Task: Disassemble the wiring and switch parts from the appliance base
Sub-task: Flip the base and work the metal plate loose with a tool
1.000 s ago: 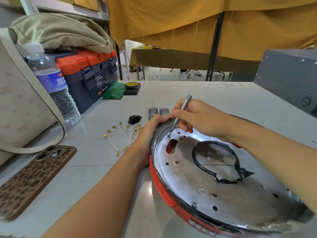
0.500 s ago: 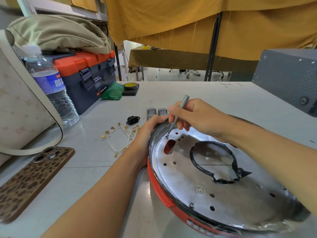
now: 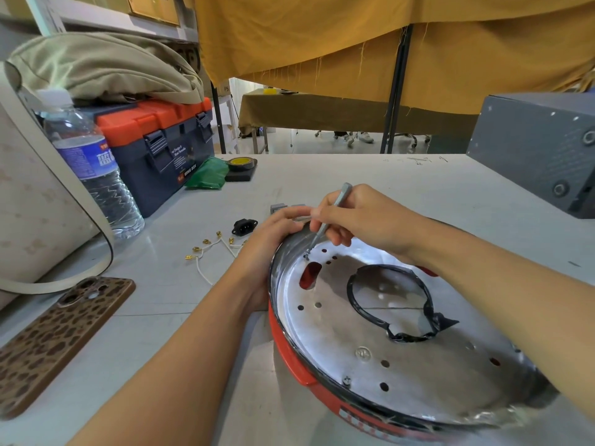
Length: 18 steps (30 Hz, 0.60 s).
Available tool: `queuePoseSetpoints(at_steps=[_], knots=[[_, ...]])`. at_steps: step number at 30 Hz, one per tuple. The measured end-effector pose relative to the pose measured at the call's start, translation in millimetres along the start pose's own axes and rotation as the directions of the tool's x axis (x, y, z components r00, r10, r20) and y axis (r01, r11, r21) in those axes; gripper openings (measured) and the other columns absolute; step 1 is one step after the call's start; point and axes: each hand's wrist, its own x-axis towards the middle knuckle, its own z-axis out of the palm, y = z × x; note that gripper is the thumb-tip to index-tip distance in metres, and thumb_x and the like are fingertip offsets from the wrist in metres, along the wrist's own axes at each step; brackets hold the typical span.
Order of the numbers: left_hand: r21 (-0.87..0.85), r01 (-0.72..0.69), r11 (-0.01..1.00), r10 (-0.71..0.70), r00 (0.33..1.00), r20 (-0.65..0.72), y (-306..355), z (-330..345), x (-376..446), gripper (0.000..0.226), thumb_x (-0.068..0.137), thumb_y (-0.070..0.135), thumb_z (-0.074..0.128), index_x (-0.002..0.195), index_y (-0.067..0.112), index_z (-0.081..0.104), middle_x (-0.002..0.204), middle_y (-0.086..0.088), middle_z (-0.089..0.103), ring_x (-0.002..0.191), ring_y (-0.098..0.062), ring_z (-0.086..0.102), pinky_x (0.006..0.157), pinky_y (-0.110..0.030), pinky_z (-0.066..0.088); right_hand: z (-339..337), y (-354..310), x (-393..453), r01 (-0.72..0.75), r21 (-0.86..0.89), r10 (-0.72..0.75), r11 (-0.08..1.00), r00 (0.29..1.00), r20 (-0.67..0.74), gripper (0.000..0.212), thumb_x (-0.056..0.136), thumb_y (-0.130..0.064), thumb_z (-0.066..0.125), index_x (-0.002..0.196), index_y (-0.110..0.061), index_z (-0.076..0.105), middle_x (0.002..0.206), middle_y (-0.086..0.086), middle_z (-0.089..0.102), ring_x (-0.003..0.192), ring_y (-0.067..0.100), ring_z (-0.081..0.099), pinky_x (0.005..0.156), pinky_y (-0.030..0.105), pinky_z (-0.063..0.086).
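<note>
Table [image 3: 370, 188]: pale top carrying everything; the appliance base sits at its near right.
Appliance base [image 3: 402, 365]: round, red-walled, with a shiny perforated metal plate inside, tilted up at the far left edge; a black ring gasket [image 3: 391, 304] lies on the plate.
Left hand [image 3: 270, 243]: grip closed over the base's far left rim, thumb on the rim's top, steadying it.
Right hand [image 3: 363, 220]: grip clamped on a slim grey screwdriver [image 3: 328, 217], held like a pen; its tip meets a small screw [image 3: 306, 256] on the plate just inside the rim, right beside the left thumb.
Removed parts: white wires with gold terminals [image 3: 209, 249], a black power socket [image 3: 244, 226] and grey switches [image 3: 278, 208] lie on the table just left of and beyond the left hand, off the base.
Change: against half a second ago, both hands and the screwdriver tip sit at the same spot; the handle leans much the same.
Surroundings: toolbox [image 3: 161, 146], water bottle [image 3: 90, 169], phone [image 3: 58, 339] at left.
</note>
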Motion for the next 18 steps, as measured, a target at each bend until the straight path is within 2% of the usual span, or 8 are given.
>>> queuePoseSetpoints(at_steps=[2,4,6,8,11,15,17,18], knots=[[-0.045,-0.045,0.998,0.046,0.999,0.015,-3,-6,-8,0.026,0.092,0.000,0.044,0.091,0.009,0.068,0.081,-0.008,0.072,0.070,-0.014,0.068,0.059,-0.020,0.053,0,1,0,0.010,-0.013,-0.010,1.000,1.000,0.006,0.033,0.095,-0.027,0.054,0.071,-0.010,0.068,0.047,-0.005,0.053,0.048,0.005,0.046,0.060,0.021,0.044],[0.006,-0.056,0.998,0.055,0.998,0.031,-1,-13,-13,0.027,0.091,0.001,0.047,0.085,0.012,0.072,0.084,-0.010,0.073,0.073,-0.018,0.068,0.061,-0.023,0.054,0,1,0,-0.002,-0.030,0.002,1.000,1.000,0.007,0.037,0.097,-0.031,0.051,0.071,-0.012,0.068,0.044,-0.008,0.049,0.045,0.005,0.043,0.066,0.027,0.043],[0.216,-0.072,0.974,0.065,0.997,0.037,6,-15,-12,0.028,0.091,0.004,0.050,0.085,0.016,0.074,0.084,-0.007,0.074,0.074,-0.017,0.069,0.064,-0.023,0.055,0,0,0,-0.022,-0.019,0.023,1.000,1.000,0.016,0.037,0.098,-0.030,0.049,0.072,-0.011,0.066,0.041,-0.008,0.045,0.042,0.006,0.038,0.061,0.026,0.040],[0.446,-0.090,0.891,0.071,0.996,0.058,18,-15,-12,0.028,0.090,0.007,0.052,0.084,0.024,0.074,0.082,0.002,0.074,0.073,-0.010,0.069,0.064,-0.018,0.054,0,0,1,-0.032,-0.007,0.032,0.999,0.999,0.032,0.036,0.099,-0.027,0.048,0.073,-0.009,0.065,0.041,-0.007,0.044,0.042,0.008,0.037,0.055,0.023,0.037],[0.619,-0.088,0.781,0.031,0.994,0.102,29,-14,-16,0.030,0.087,0.011,0.053,0.080,0.033,0.072,0.076,0.010,0.072,0.069,-0.003,0.067,0.057,-0.013,0.051,0,1,0,-0.029,0.007,0.029,1.000,0.999,0.042,0.034,0.099,-0.022,0.048,0.072,-0.009,0.063,0.041,-0.004,0.045,0.040,0.008,0.037,0.051,0.019,0.036],[0.751,-0.117,0.650,0.087,0.993,0.080,27,-10,-23,0.031,0.089,0.013,0.050,0.085,0.038,0.069,0.081,0.011,0.069,0.072,-0.017,0.067,0.061,-0.030,0.058,-2,2,0,-0.035,0.019,0.034,0.999,0.998,0.056,0.028,0.098,-0.021,0.049,0.077,-0.006,0.060,0.044,-0.003,0.050,0.041,0.007,0.041,0.047,0.015,0.039],[0.768,-0.119,0.629,0.107,0.992,0.066,23,-11,-26,0.032,0.089,0.012,0.049,0.086,0.037,0.069,0.085,0.002,0.070,0.079,-0.031,0.065,0.069,-0.045,0.057,-3,3,0,-0.033,0.021,0.032,0.999,0.998,0.052,0.023,0.096,-0.018,0.053,0.077,-0.007,0.059,0.047,-0.001,0.054,0.044,0.008,0.044,0.048,0.016,0.041],[0.769,-0.116,0.629,0.113,0.992,0.057,21,-11,-27,0.031,0.088,0.012,0.049,0.087,0.036,0.070,0.085,-0.002,0.070,0.081,-0.034,0.064,0.070,-0.046,0.055,-4,4,0,-0.027,0.022,0.026,0.999,0.998,0.050,0.021,0.095,-0.016,0.055,0.076,-0.007,0.060,0.049,0.001,0.056,0.046,0.009,0.046,0.048,0.016,0.042]])
